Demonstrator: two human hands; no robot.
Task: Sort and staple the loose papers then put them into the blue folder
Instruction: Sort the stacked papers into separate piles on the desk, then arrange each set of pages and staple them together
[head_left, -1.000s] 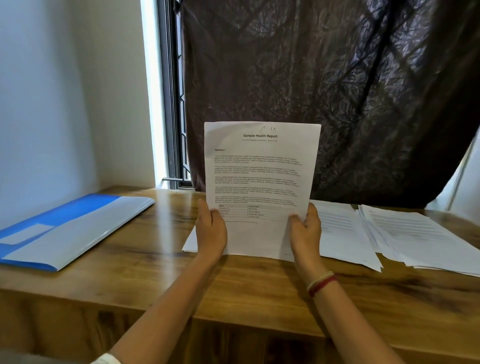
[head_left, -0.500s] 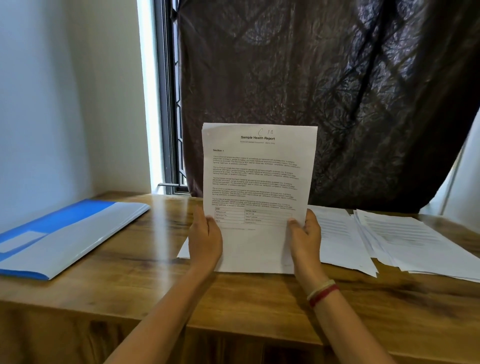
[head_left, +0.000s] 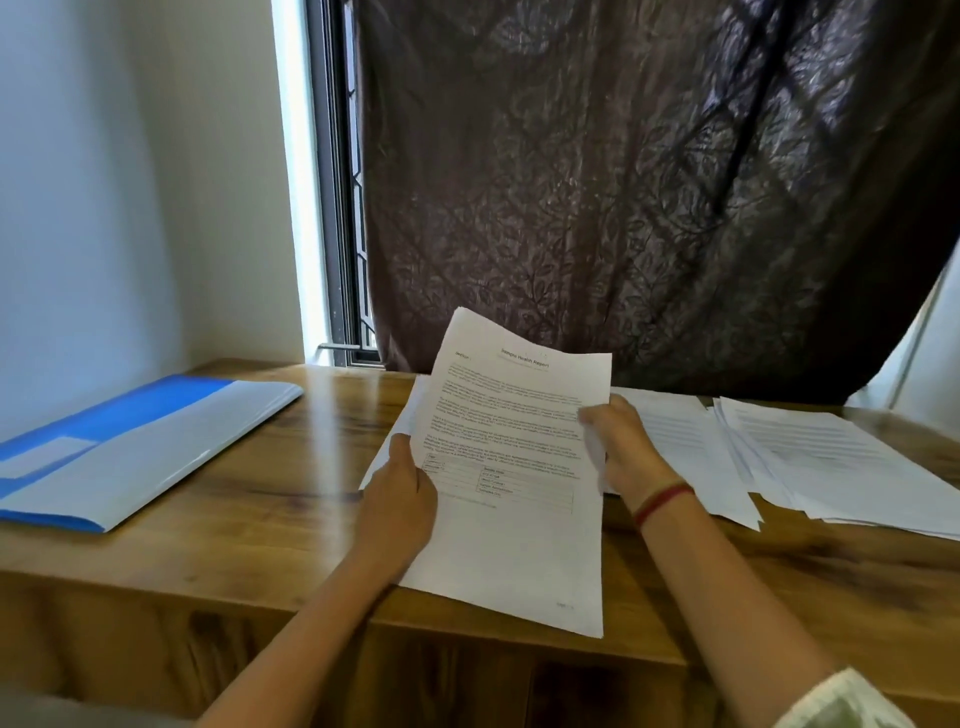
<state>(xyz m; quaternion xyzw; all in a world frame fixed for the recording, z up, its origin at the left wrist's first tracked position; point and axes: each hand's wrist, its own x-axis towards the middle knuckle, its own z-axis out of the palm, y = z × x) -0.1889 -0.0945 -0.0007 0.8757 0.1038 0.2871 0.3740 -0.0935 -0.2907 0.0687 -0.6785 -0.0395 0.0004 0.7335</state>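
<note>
- The health report sheet (head_left: 514, 467) was held tilted above the wooden surface (head_left: 260, 519), its lower corner hanging past the near edge
- The left hand (head_left: 400, 499) gripped its left edge, fingers curled behind the paper and the thumb on top
- The right hand (head_left: 623, 447) pinched the right edge, though blur hid exactly how its fingers lay
- At least one more page seemed to sit behind the sheet on the left side
- The loose papers (head_left: 831, 457) lay fanned on the surface to the right, with a flatter pile (head_left: 680, 441) between them and the right hand
- The blue folder (head_left: 130, 447) lay flat, well apart to the left
- This looked like the sorting step: nothing appeared stapled, and no stapler was in view
- The next move probably called for laying the sheet on its proper pile, edges squared, before any stapling
</note>
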